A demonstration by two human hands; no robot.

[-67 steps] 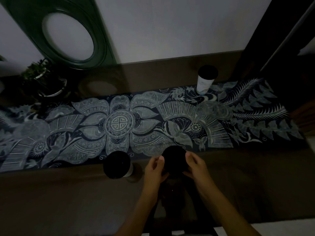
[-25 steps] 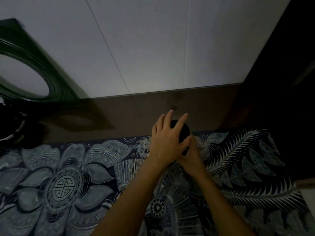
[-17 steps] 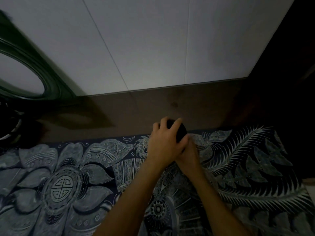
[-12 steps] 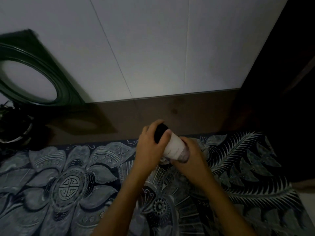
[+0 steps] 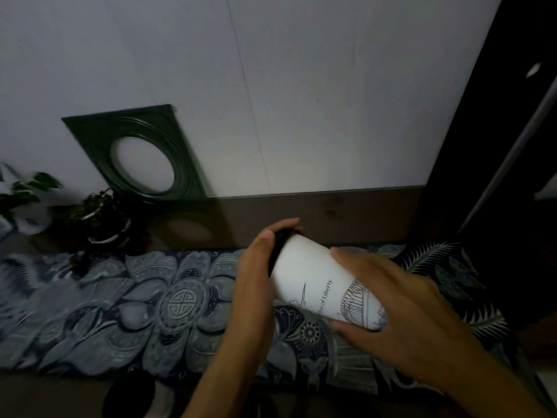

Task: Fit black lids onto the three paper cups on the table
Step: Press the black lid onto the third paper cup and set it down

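I hold a white paper cup with line drawings tilted almost on its side above the patterned table runner, top end pointing up and left. Its black lid sits on that end. My left hand wraps around the lid and rim. My right hand grips the cup's lower half and base. A second cup with a black lid stands at the bottom edge, left of my left forearm. The third cup is hidden from view.
A dark green frame with a round opening leans against the white wall at the back left. Potted plants stand at the far left. A dark door or cabinet rises at the right. The brown table shows behind the runner.
Both hands went from a near cup to the far cup, lifted it off the runner and tipped it sideways. The cup has come closer, and the view has shifted left and down.
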